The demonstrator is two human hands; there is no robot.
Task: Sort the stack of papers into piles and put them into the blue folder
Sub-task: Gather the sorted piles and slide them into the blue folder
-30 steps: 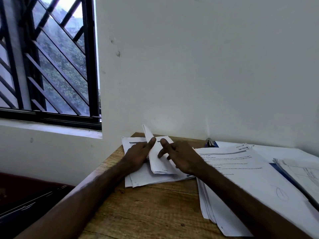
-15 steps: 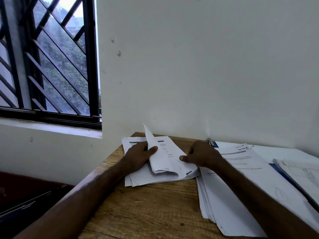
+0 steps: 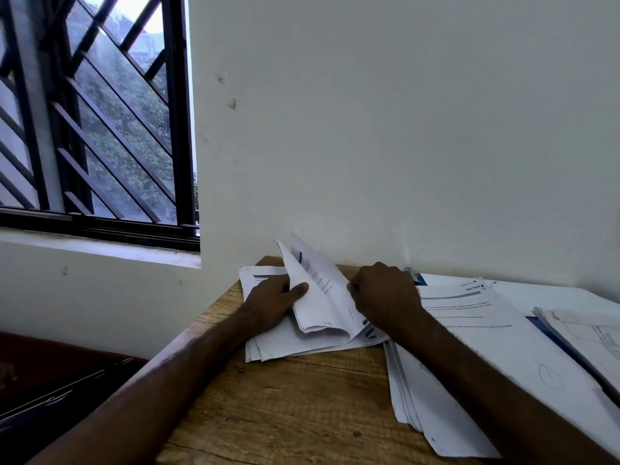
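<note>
From my remote seat, the window (image 3: 94,112) with its dark diagonal bars fills the far left, and the wooden table (image 3: 285,414) sits in the corner below the white wall.

My left forearm runs up across the table edge. The left hand (image 3: 273,302) lies palm down on the stack of papers (image 3: 295,347) at the table's far left. Its thumb is stretched out and pressed on the blank face of the turned-up sheets (image 3: 310,307), while the other fingers slip behind those sheets, so I cannot tell how they lie. The sheets stand tilted, curling up from the stack.

Just behind them rises a printed page (image 3: 323,280). The right hand (image 3: 382,297) is knuckles up with its fingers curled in tight, pinching that page's right edge. The right forearm crosses over the middle pile (image 3: 469,330), which lies flat beside the stack and overhangs nothing I can make out.

The blue folder (image 3: 550,333) lies flat at the right against the wall, mostly covered. Only a blue strip shows between the middle pile and the right pile (image 3: 590,330), plus a blue corner near the wall. The right pile rests on it. I cannot tell whether those sheets are fastened inside.
</note>
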